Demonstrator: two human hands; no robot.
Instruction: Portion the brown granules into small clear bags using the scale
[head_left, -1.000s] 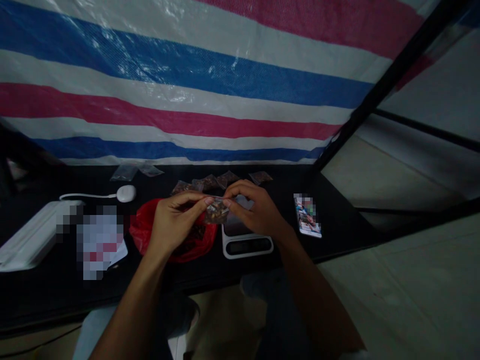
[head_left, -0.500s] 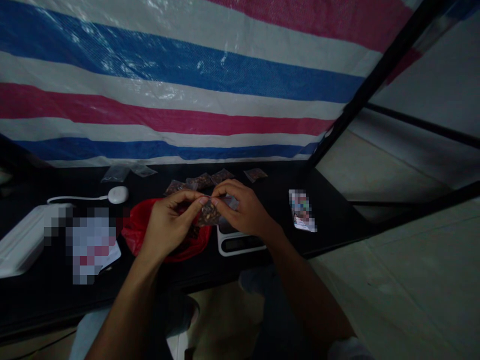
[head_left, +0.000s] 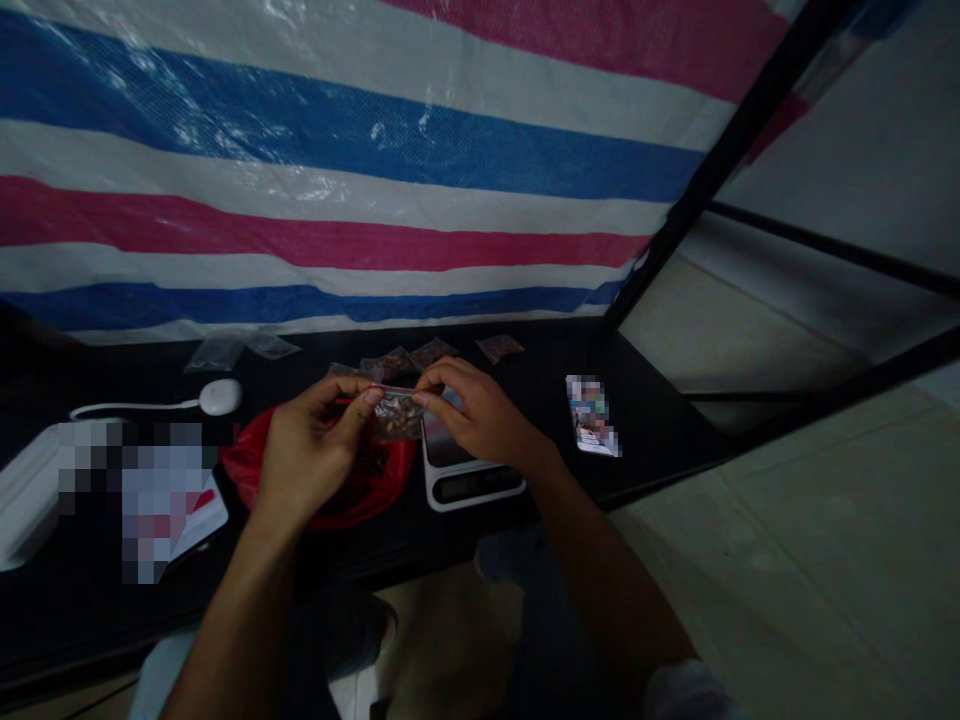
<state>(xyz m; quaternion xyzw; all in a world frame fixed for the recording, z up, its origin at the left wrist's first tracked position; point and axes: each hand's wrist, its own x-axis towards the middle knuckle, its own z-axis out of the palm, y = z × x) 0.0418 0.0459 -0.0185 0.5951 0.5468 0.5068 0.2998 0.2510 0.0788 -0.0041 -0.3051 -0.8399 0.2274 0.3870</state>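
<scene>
Between my two hands hangs a small clear zip bag (head_left: 397, 414) with brown, seed-like bits in it. My left hand (head_left: 319, 435) pinches the top left corner between thumb and forefinger. At the other end of the top edge, my right hand (head_left: 472, 408) pinches it the same way. Under the left hand lies a red plastic bag (head_left: 259, 455), spread open, with dark bits inside. A white digital scale (head_left: 480, 488) stands below my right hand, which hides part of its plate.
Several filled zip bags (head_left: 390, 362) lie along the back of the black table (head_left: 525, 400), one (head_left: 499, 347) apart. Flat clear bags (head_left: 217, 352) and a white corded device (head_left: 220, 397) are at left. A phone (head_left: 592, 415) lies right. Striped sheeting (head_left: 337, 240) hangs behind.
My hands have moved apart along the bag's top edge, so it now stretches straight and more of the bag shows. The whole view has shifted slightly.
</scene>
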